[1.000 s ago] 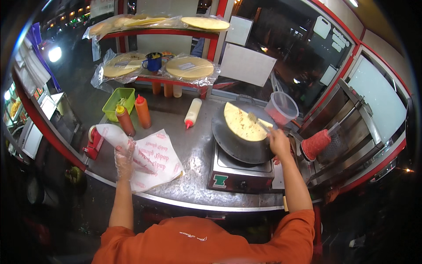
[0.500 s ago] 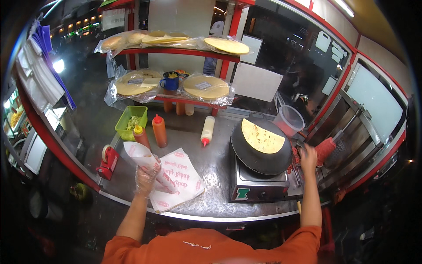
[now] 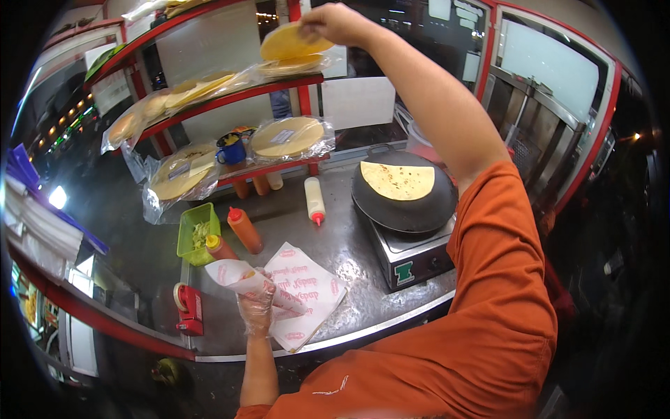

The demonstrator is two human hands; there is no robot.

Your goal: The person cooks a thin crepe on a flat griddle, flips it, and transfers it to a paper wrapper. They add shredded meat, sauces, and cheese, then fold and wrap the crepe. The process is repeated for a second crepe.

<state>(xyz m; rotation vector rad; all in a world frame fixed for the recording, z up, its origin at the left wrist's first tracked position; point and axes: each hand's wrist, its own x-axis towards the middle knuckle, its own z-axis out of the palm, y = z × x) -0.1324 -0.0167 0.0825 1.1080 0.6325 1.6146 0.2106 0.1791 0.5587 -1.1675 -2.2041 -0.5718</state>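
Note:
My left hand [image 3: 255, 307], in a clear plastic glove, closes round a printed paper wrap [image 3: 234, 274] rolled like a cone. Under it lies a stack of printed wrapping paper [image 3: 314, 290]. Reaching up to the upper shelf, my right hand [image 3: 336, 24] pinches the edge of a round yellow tortilla [image 3: 289, 43], tilted above more flatbreads [image 3: 293, 66] in clear plastic. On the black griddle pan [image 3: 412, 215], a folded tortilla [image 3: 398, 181] with browned spots rests over the stove [image 3: 412, 255]. What is inside the paper wrap is mostly hidden.
Left of centre stand a green tub [image 3: 188, 237] of shredded vegetable and sauce bottles [image 3: 244, 230]. A white bottle [image 3: 314, 199] lies behind the papers. The red tape dispenser [image 3: 190, 311] is near the counter's left edge. The lower shelf holds a blue mug [image 3: 232, 149] and bagged flatbreads [image 3: 287, 137].
My right hand has moved from beside the pan up to the upper shelf and taken hold of a tortilla there. The view has turned; my left hand still holds the paper wrap.

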